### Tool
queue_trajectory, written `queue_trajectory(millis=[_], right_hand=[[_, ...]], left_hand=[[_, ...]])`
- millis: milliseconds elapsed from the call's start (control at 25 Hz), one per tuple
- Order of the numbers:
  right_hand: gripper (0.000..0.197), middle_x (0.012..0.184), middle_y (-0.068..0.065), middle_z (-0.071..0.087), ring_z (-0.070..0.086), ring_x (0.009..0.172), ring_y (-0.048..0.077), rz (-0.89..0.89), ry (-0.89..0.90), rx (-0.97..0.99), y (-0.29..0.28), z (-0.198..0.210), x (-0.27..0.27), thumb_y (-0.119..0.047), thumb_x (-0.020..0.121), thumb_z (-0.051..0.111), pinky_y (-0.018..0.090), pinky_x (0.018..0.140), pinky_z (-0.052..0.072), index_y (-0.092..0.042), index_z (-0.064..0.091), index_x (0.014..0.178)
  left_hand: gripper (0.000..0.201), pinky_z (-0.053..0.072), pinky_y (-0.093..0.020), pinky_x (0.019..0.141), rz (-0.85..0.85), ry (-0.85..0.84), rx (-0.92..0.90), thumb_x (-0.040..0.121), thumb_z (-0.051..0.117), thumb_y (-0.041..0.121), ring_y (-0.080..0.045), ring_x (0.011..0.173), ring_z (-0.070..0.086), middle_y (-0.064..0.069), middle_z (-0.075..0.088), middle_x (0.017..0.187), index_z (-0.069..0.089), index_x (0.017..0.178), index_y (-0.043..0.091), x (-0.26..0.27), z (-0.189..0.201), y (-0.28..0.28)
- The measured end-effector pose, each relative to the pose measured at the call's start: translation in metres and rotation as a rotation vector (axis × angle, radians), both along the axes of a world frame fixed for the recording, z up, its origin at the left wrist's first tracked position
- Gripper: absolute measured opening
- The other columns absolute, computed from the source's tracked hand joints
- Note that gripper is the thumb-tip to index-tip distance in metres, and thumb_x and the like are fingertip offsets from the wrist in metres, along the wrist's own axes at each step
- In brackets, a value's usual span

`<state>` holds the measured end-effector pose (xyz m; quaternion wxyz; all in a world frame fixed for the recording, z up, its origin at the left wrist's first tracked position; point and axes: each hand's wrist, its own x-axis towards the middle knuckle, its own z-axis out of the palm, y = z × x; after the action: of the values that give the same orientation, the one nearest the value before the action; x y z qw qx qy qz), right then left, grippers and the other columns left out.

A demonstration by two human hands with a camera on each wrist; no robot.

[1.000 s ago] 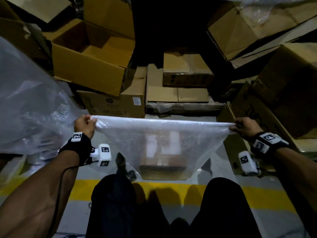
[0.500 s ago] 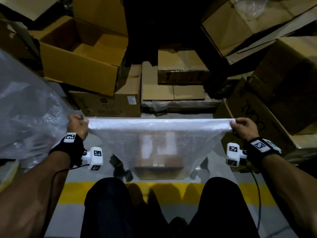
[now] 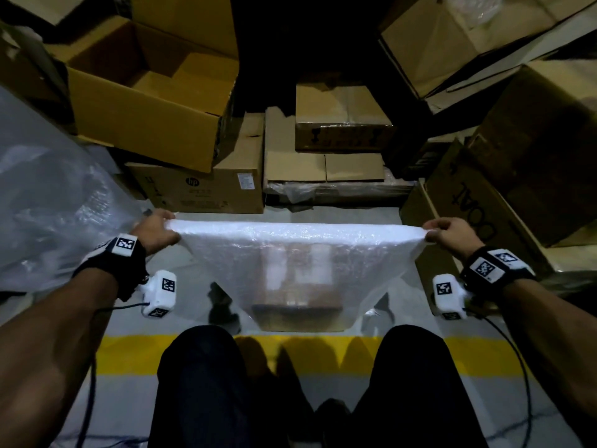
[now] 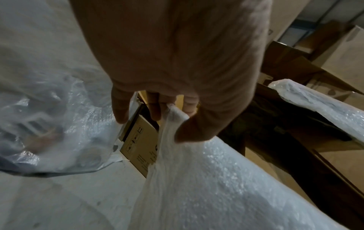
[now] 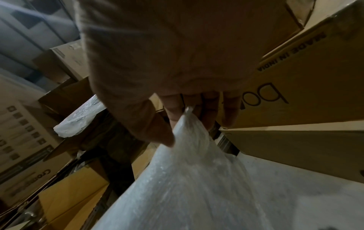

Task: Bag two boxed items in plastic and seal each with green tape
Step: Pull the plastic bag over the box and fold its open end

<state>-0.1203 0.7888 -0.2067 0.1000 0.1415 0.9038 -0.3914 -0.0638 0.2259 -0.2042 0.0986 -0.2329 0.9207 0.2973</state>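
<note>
A plastic bag (image 3: 290, 253) is held up by its top edge, pulled flat and tight between the two hands. One top corner is pinched by the left hand (image 3: 155, 231), between the thumb and the curled fingers (image 4: 155, 109). The other top corner is pinched the same way by the right hand (image 3: 449, 232). A brown box (image 3: 297, 305) can be seen through the plastic, sitting low in the bottom of the bag. The bag hangs above the grey floor (image 3: 339, 213), just past the knees and close to the yellow line (image 3: 129, 354) painted across the floor.

The step in hand looks like the bagging of one box: the box is already inside, and the top of the bag is being pulled straight. No green tape can be seen on this bag, so it is judged not sealed yet. Whether this is the first box or the second cannot be told.

For the next move, the loose top will likely need to be folded or rolled down snug against the box. Then one hand must be freed for the tape, while the fold is kept shut by the other. No tape roll is seen in any view, so it must be found first. More cardboard boxes (image 3: 200, 189) are piled at the far side of the floor
</note>
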Motion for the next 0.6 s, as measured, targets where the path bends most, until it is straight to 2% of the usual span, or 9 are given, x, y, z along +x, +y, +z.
queue_trajectory(millis=[40, 120, 240, 360, 480, 600], right_hand=[[0.028, 0.111, 0.014, 0.061, 0.054, 0.102, 0.024, 0.036, -0.017, 0.018, 0.000, 0.002, 0.001, 0.002, 0.084, 0.064, 0.038, 0.094, 0.044, -0.006, 0.064, 0.111], [0.036, 0.111, 0.015, 0.061, 0.055, 0.104, 0.025, 0.072, -0.025, 0.079, 0.000, 0.003, 0.004, 0.003, 0.081, 0.068, 0.037, 0.095, 0.045, -0.001, 0.062, 0.117], [0.031, 0.114, 0.014, 0.062, 0.058, 0.110, 0.029, 0.056, -0.013, 0.125, 0.005, -0.003, 0.009, -0.006, 0.083, 0.071, 0.044, 0.097, 0.048, -0.009, 0.064, 0.113], [0.015, 0.107, 0.014, 0.065, 0.061, 0.102, 0.028, 0.048, 0.011, 0.120, 0.008, -0.009, 0.012, -0.012, 0.086, 0.068, 0.042, 0.088, 0.051, -0.018, 0.066, 0.100], [0.009, 0.100, 0.015, 0.063, 0.058, 0.095, 0.027, 0.065, 0.076, 0.185, 0.008, -0.012, 0.014, -0.010, 0.090, 0.064, 0.034, 0.079, 0.043, -0.008, 0.069, 0.096], [0.011, 0.099, 0.011, 0.061, 0.053, 0.093, 0.022, 0.076, 0.018, 0.247, 0.007, -0.013, 0.016, -0.015, 0.093, 0.060, 0.036, 0.081, 0.041, -0.009, 0.067, 0.098]], left_hand=[[0.049, 0.033, -0.036, 0.092, -0.036, -0.020, -0.084, 0.082, 0.067, 0.007, -0.036, 0.112, 0.052, -0.022, 0.056, 0.123, 0.050, 0.128, 0.007, 0.001, -0.001, 0.001], [0.044, 0.030, -0.038, 0.097, -0.098, 0.006, -0.229, 0.084, 0.069, 0.014, -0.039, 0.119, 0.049, -0.022, 0.058, 0.124, 0.054, 0.125, 0.008, 0.003, -0.004, 0.000], [0.027, 0.037, -0.043, 0.095, -0.176, 0.058, -0.357, 0.087, 0.066, 0.021, -0.044, 0.112, 0.051, -0.027, 0.059, 0.118, 0.066, 0.113, 0.011, 0.008, -0.008, -0.006], [0.020, 0.040, -0.040, 0.085, -0.212, 0.113, -0.331, 0.091, 0.062, 0.015, -0.044, 0.106, 0.055, -0.029, 0.060, 0.113, 0.069, 0.105, 0.004, 0.013, -0.010, -0.007], [0.019, 0.040, -0.036, 0.077, -0.194, 0.090, -0.298, 0.095, 0.056, 0.016, -0.042, 0.099, 0.058, -0.027, 0.064, 0.105, 0.068, 0.100, 0.002, 0.016, -0.009, -0.006], [0.019, 0.038, -0.034, 0.075, -0.182, 0.042, -0.281, 0.095, 0.056, 0.014, -0.041, 0.098, 0.059, -0.027, 0.064, 0.103, 0.068, 0.098, 0.000, 0.018, -0.007, -0.007]])
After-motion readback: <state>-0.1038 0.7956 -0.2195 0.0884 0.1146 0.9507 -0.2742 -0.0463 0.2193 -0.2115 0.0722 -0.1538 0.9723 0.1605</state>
